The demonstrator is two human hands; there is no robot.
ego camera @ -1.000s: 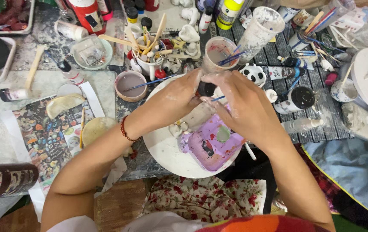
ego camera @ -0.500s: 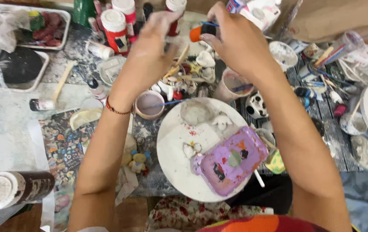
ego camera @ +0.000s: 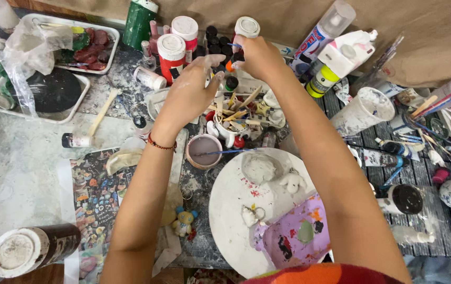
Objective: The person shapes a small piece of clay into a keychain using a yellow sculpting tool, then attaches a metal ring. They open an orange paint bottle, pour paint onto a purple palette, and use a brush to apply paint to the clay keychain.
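- Surface: a mottled grey work table, paint-stained and crowded; a brown paper backdrop runs along its far edge.
- On it: a round white plate bearing a purple palette and small white figurines; a small cup with a brush across it; red jars with white lids; a white tray holding a black dish; a dark can lying on its side.
- Item handled: a small paint bottle, dark with an orange part showing; the rest is hidden by fingers. It is held above the jars at the table's far side.
- Right hand: closed around the bottle.
- Left hand: fingers loosely spread, tips just beside the bottle; whether they touch it cannot be told.
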